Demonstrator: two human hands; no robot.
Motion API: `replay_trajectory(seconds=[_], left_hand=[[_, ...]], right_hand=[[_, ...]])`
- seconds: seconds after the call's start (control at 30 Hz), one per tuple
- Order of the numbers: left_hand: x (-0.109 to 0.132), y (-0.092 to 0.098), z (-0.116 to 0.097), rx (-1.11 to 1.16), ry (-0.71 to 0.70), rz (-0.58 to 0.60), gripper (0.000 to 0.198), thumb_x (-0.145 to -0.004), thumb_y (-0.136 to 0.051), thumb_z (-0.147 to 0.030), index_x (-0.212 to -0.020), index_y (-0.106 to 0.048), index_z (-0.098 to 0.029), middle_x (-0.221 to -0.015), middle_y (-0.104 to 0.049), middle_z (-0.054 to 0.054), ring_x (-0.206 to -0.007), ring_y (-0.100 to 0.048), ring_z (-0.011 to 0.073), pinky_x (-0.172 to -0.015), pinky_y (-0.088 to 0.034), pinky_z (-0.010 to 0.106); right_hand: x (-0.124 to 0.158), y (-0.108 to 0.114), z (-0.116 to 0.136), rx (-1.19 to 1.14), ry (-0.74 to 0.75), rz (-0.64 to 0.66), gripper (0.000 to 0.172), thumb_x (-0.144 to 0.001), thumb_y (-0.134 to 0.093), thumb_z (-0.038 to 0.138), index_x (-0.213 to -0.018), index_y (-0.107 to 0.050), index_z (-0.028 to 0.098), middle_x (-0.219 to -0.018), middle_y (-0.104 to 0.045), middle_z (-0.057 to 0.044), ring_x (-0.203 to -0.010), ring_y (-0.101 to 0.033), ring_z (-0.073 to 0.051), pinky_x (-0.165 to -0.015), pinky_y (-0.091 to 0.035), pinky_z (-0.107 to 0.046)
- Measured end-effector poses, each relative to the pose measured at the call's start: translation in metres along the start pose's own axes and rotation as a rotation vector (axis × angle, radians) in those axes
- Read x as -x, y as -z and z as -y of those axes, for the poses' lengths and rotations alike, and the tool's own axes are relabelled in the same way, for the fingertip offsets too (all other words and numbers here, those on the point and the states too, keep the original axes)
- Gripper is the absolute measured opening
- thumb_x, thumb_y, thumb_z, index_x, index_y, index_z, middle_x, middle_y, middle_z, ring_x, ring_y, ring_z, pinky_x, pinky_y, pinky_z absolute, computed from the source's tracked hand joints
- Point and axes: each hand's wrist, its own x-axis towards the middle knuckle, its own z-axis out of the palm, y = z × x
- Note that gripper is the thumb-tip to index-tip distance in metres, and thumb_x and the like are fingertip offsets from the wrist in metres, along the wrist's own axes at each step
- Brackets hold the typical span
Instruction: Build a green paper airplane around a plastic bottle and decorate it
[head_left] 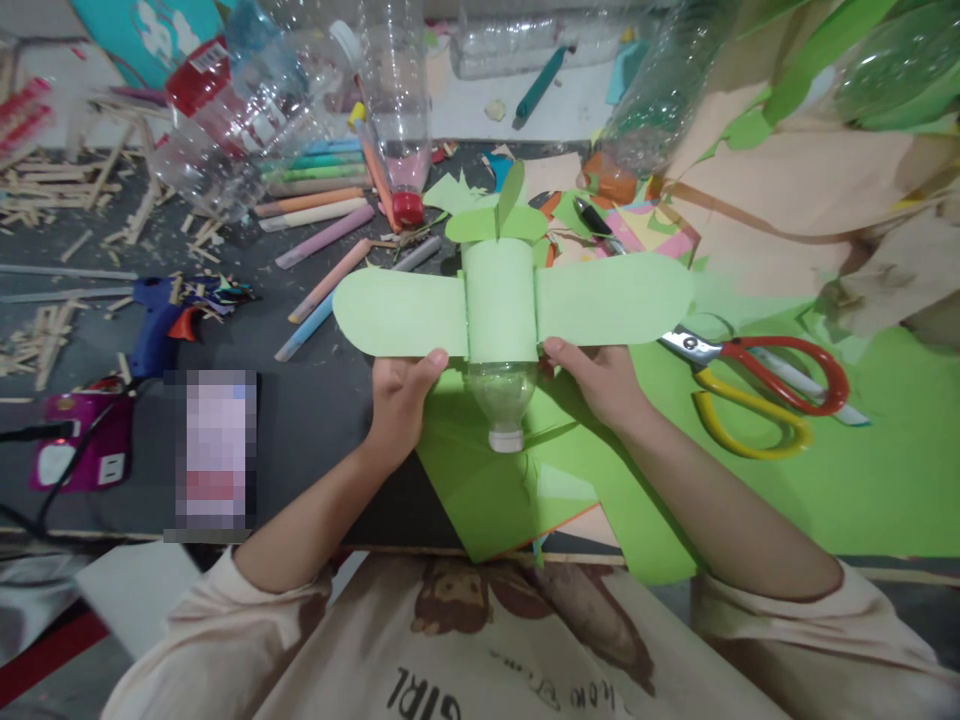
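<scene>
A toy airplane (501, 300) made from a clear plastic bottle wrapped in light green paper is held up over the table in both hands. Its capped neck (505, 440) points toward me, and the green tail pieces are at the far end. My left hand (405, 395) grips the left paper wing near the body, thumb on top and fingers hidden underneath. My right hand (600, 380) pinches the right wing at its root in the same way. Scissors (750, 375) with red and yellow handles lie just right of my right hand.
Green paper sheets (885, 470) cover the right side. A blue glue gun (156, 325), a phone (217, 450) and a purple box (82, 440) lie left. Colored markers (322, 240) and plastic bottles (394, 100) sit farther back, with wooden sticks (45, 190) at far left.
</scene>
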Motion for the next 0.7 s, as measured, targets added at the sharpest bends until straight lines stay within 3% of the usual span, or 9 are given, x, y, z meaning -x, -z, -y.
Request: replay_trajectory(seconds=[0.13,0.27,0.53,0.7], left_hand=[[-0.0005,0.0005,-0.0009,0.002,0.027,0.023,0.042,-0.08,-0.07,-0.055,-0.106,-0.063,-0.023,-0.084,-0.067,0.003,-0.088,-0.069,0.0199,-0.09,-0.057,0.036],[-0.0009,0.0018,0.0003,-0.062,0.0,0.015,0.041,-0.078,-0.071,-0.058,-0.097,-0.064,-0.022,-0.078,-0.066,0.004,-0.086,-0.069,0.0202,-0.085,-0.059,0.035],[-0.001,0.0008,-0.0013,-0.111,0.036,0.008,0.044,-0.077,-0.072,-0.055,-0.1,-0.065,-0.018,-0.08,-0.068,0.006,-0.099,-0.069,0.0242,-0.09,-0.058,0.037],[-0.0013,0.0033,0.0014,-0.195,-0.024,-0.022,0.038,-0.078,-0.074,-0.051,-0.097,-0.065,-0.019,-0.072,-0.062,0.003,-0.087,-0.068,0.023,-0.083,-0.06,0.037]], right_hand=[[0.0001,-0.0014,-0.0013,0.004,0.024,-0.021,0.048,-0.06,-0.079,0.065,-0.059,-0.058,0.022,-0.058,-0.055,0.0,-0.068,-0.062,-0.02,-0.073,-0.059,-0.042],[0.0005,-0.0008,-0.0013,0.032,0.048,0.024,0.043,-0.066,-0.078,0.06,-0.06,-0.055,0.024,-0.057,-0.053,-0.001,-0.083,-0.066,-0.026,-0.087,-0.058,-0.05],[0.0018,0.002,0.0006,0.125,-0.002,0.045,0.042,-0.065,-0.079,0.06,-0.065,-0.058,0.023,-0.064,-0.06,-0.004,-0.088,-0.069,-0.029,-0.088,-0.059,-0.056],[0.0016,0.0005,0.0008,0.101,0.018,0.053,0.042,-0.067,-0.077,0.06,-0.066,-0.057,0.023,-0.065,-0.061,-0.003,-0.086,-0.068,-0.028,-0.087,-0.06,-0.054]])
